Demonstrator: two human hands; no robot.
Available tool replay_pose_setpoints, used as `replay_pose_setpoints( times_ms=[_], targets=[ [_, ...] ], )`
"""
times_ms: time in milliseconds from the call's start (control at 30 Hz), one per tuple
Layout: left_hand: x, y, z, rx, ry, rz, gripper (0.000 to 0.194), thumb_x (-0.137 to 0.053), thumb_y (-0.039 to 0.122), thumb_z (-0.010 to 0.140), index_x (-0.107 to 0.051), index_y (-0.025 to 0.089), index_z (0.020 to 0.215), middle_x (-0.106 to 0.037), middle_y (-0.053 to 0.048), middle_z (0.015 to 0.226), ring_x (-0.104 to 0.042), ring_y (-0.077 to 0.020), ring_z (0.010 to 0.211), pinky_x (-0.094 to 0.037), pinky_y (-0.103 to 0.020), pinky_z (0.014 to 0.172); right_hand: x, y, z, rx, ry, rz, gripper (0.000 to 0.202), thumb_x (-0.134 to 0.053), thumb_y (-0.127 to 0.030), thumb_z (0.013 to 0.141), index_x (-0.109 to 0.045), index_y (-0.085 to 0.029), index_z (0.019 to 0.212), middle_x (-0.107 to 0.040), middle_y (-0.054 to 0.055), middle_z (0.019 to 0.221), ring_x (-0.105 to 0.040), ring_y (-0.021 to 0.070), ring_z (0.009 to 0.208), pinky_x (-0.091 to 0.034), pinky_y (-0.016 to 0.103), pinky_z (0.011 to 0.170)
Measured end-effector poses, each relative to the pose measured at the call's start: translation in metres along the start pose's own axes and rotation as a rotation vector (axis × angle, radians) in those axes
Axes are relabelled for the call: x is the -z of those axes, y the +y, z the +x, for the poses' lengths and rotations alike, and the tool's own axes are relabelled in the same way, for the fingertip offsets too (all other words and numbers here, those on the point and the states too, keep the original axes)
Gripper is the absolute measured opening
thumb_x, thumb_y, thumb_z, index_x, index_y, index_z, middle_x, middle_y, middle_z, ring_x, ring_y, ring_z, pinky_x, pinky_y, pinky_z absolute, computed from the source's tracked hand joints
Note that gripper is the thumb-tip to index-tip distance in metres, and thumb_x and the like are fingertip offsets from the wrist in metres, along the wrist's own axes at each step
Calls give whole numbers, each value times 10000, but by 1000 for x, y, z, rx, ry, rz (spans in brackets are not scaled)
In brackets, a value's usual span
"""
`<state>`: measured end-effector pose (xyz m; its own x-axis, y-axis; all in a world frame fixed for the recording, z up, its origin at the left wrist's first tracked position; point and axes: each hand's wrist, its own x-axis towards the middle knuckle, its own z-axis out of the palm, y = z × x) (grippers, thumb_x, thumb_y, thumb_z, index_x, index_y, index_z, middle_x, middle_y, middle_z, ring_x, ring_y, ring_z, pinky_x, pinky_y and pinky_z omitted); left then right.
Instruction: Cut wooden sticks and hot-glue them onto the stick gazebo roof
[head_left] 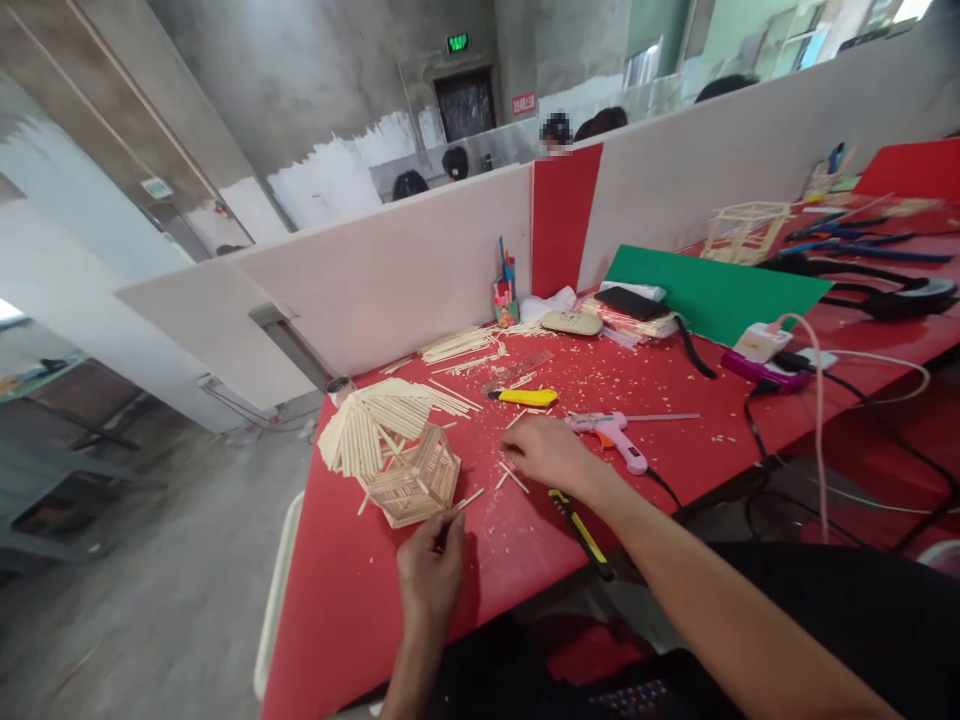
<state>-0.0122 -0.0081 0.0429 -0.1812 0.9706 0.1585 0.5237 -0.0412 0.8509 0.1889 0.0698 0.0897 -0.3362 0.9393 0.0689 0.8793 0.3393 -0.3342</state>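
Note:
My left hand (433,560) pinches a short thin wooden stick (470,498) between thumb and forefinger, just in front of a small house-like model (412,480) built from sticks. The model's slatted conical roof (375,420) sits tilted on top. My right hand (547,452) is lowered to the table with its fingers drawn together; what lies in the fingertips is hidden. Loose cut sticks (514,478) lie beside it. Behind it is a yellow utility knife (523,397). A pink glue gun (619,440) rests to its right, and a black-and-yellow cutter (579,532) lies below the wrist.
Stick bundles (457,345) and scraps cover the back of the red table (345,600). A pen holder (505,303), a beige mouse-like object (571,323) and a green board (712,295) stand along the partition (420,255). Cables run from a purple power strip (765,372) at right.

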Motion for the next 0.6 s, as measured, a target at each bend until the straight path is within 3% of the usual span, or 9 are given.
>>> replay_pose_setpoints(
  times_ms=[133, 267, 467, 600],
  targets=[
    [13, -10, 3, 71, 39, 45, 245, -572, 362, 757, -713, 165, 793, -708, -43, 689, -638, -199, 649, -480, -260, 606, -25, -22, -9, 11, -76, 8, 228, -469, -231, 860, -696, -245, 873, -704, 37, 903, -620, 167, 879, -385, 237, 743],
    [16, -12, 3, 65, 7, 54, 236, -561, 355, 770, -709, 170, 778, -701, -31, 676, -619, -185, 625, -463, -249, 591, -44, -26, -10, -91, -68, -30, 251, -448, -192, 874, -687, -211, 947, -680, 98, 974, -606, 204, 945, -401, 270, 772],
    [11, -14, -1, 74, -61, -68, 248, -550, 366, 796, -692, 162, 780, -642, -11, 611, -563, -157, 565, -435, -235, 547, -52, -14, 1, -93, -103, -78, 148, -572, -245, 833, -697, -233, 912, -666, 76, 944, -612, 209, 911, -412, 255, 728],
    [9, -17, -5, 104, -67, -107, 252, -555, 379, 791, -687, 165, 773, -615, -4, 575, -548, -154, 531, -427, -231, 510, -55, -18, -1, -77, -105, -105, 171, -534, -226, 860, -683, -173, 924, -648, 116, 958, -611, 220, 899, -412, 271, 733]
  ],
)
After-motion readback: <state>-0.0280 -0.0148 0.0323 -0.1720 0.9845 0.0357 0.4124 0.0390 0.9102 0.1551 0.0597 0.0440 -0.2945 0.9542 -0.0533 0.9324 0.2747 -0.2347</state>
